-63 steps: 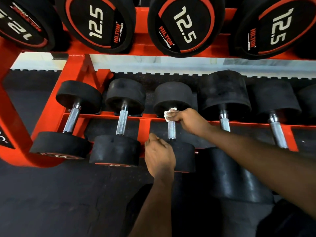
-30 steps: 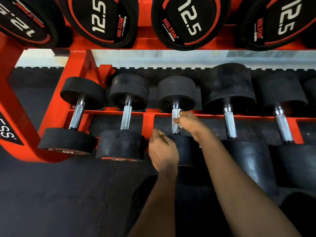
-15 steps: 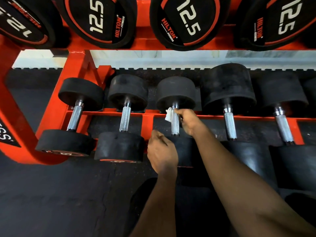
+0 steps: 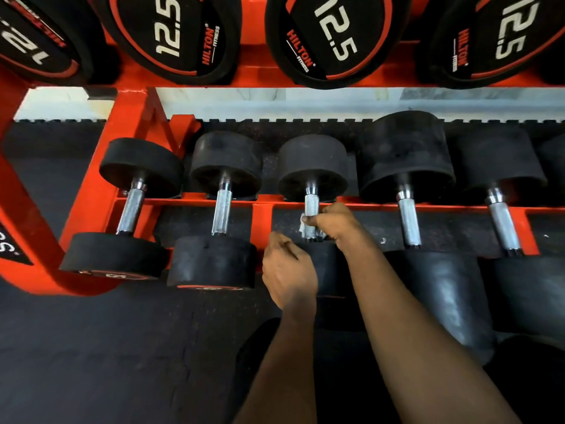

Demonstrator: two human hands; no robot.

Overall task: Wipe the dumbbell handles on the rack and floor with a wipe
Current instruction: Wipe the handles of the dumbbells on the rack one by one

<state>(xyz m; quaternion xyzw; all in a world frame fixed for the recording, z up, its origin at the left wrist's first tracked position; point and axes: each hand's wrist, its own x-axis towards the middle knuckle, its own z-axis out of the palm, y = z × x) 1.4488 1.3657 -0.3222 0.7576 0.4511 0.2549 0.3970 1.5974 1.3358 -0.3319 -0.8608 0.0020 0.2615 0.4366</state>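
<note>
While the left hand rests loosely curled on the dumbbell's near head, the right hand grips a white wipe around its handle on the red rack.

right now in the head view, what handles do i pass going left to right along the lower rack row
leftmost handle → second handle → third handle, gripped by the right hand through the wipe → fourth handle → fifth handle
</note>
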